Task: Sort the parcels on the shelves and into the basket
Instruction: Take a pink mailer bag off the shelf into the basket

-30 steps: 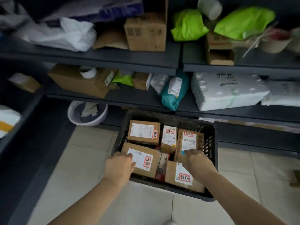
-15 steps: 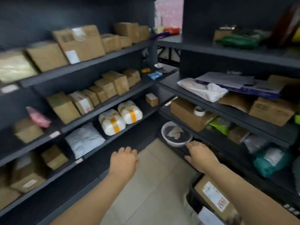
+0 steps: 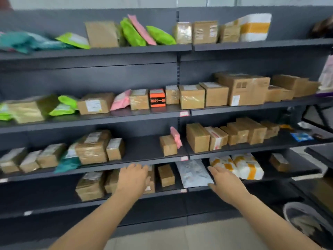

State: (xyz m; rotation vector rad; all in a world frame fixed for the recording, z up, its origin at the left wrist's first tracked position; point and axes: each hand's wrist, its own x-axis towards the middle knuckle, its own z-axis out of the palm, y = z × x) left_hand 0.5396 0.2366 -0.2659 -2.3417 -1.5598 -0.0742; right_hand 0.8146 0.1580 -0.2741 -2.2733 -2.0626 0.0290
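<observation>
**Both hands out, empty, at the low shelf**

The parcels (image 3: 191, 96) are lined up along the dark shelves (image 3: 95, 53) in front of the person: brown boxes, green and pink bags. The basket is nowhere in this view. On the lowest stocked row lie a grey mailer (image 3: 193, 173) and a small brown box (image 3: 165, 175), and that is where the arms are heading. The left hand (image 3: 134, 177) is flat, fingers straight and close together, in front of a box at the shelf's front; whether it touches, I cannot tell. The right hand (image 3: 224, 183) is flat too, fingers together and thumb out, at the mailer's right edge. Neither holds anything.

This looks to me like the choosing step, with nothing picked yet. Next, one hand needs to curl round a single parcel and draw it out under the shelf above, whose front lip hangs close over this row. The best open room is the bare stretch (image 3: 142, 147) one shelf up. A grey bin (image 3: 292, 212) stands low on the right.
</observation>
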